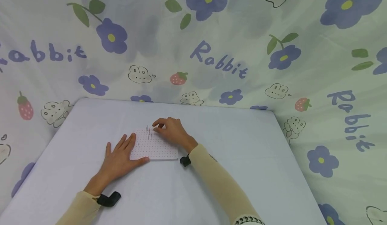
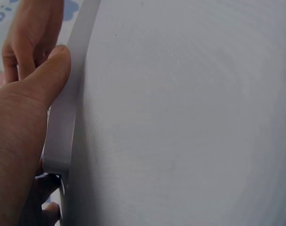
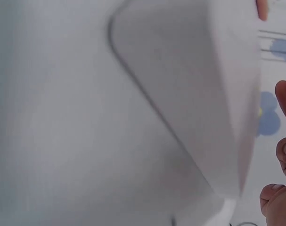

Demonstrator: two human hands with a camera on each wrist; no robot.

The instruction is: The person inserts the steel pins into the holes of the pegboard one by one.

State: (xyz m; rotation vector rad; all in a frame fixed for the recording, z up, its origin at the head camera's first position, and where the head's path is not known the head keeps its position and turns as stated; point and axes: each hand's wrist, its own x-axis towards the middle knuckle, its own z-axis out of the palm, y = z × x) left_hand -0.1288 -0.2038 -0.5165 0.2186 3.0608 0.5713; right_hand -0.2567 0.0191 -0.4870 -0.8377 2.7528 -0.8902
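A white board (image 1: 160, 151) dotted with a grid of small reddish marks lies on the table. Several thin, needle-like sticks (image 1: 148, 133) stand up from its far left part, and one more leans nearer the left hand. My left hand (image 1: 119, 159) spreads over the board's left side, its thumb along the front edge. In the left wrist view that thumb (image 2: 55, 70) rests against the board's side (image 2: 62, 136). My right hand (image 1: 172, 129) hovers over the far edge beside the sticks, thumb and index tips bent toward each other with a small gap. Nothing shows between them.
The board lies on a white-covered table (image 1: 242, 171). Behind and beside the table hangs a white cloth (image 1: 163, 46) printed with flowers, rabbits and strawberries. Each wrist wears a small black camera, such as the left one (image 1: 109, 199).
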